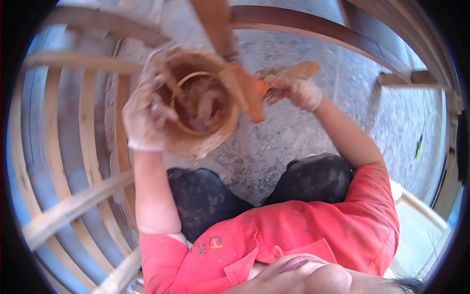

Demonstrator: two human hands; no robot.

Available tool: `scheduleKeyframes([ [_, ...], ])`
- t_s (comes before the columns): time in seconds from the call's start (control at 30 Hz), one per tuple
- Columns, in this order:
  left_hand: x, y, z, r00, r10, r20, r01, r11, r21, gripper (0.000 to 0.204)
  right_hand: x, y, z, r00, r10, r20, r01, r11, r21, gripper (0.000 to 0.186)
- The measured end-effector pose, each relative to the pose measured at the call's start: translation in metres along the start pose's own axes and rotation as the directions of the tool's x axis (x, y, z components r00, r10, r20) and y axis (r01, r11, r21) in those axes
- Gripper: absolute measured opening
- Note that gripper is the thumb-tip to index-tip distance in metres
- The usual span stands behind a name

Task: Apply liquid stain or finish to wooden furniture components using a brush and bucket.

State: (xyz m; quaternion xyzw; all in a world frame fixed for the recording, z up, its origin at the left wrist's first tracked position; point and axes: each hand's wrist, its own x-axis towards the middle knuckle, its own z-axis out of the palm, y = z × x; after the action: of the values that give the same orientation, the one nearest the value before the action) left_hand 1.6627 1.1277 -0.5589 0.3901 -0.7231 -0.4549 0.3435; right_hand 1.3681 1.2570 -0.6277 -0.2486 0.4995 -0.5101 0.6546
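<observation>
A brown, residue-caked bucket [200,139] hangs tilted before me, its open mouth facing me. My left hand [147,115], in a pale, smeared glove, grips its left side with the thumb at the rim. Inside lie wet brownish material [213,100] and a slanting stick-like piece, too blurred to name. My right hand [296,90], gloved and smeared too, is closed around the wooden handle of a scraper [250,95]. Its wide blade is coated orange-brown and sits at the bucket's right rim; I cannot tell whether it touches.
A slatted wooden frame [88,127] stands at my left. An upright wooden post [213,24] comes down close beyond the bucket, with a curved-looking rail [303,29] behind it. More timber [411,78] is at the right. The speckled grey floor [274,132] lies below.
</observation>
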Motion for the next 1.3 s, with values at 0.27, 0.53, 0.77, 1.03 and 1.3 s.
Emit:
scheduleKeyframes([
  [0.27, 0.006, 0.032, 0.012, 0.840, -0.476, -0.262, 0.249, 0.766, -0.593, 0.032, -0.037, 0.069, -0.080, 0.977, -0.134, -0.164, 0.201, 0.833, 0.515, 0.025],
  [0.53, 0.015, 0.004, -0.014, 0.901, -0.435, -0.015, 0.299, 0.644, -0.704, 0.031, -0.083, 0.039, -0.202, 0.052, -0.918, -0.394, 0.462, 0.371, -0.805, 0.019],
  [0.77, 0.025, -0.003, -0.017, 0.870, -0.485, -0.090, 0.289, 0.648, -0.704, 0.029, -0.063, 0.039, -0.216, -0.065, -0.788, -0.612, 0.584, 0.467, -0.664, 0.020],
  [1.03, 0.031, 0.005, 0.006, 0.851, -0.481, -0.209, 0.282, 0.756, -0.591, 0.026, 0.079, 0.054, -0.059, 0.144, -0.915, 0.377, 0.407, -0.293, -0.865, 0.021],
  [1.3, 0.031, 0.005, 0.011, 0.836, -0.509, -0.203, 0.306, 0.741, -0.598, 0.027, 0.047, 0.034, -0.108, 0.379, -0.738, 0.559, 0.500, -0.345, -0.794, 0.019],
])
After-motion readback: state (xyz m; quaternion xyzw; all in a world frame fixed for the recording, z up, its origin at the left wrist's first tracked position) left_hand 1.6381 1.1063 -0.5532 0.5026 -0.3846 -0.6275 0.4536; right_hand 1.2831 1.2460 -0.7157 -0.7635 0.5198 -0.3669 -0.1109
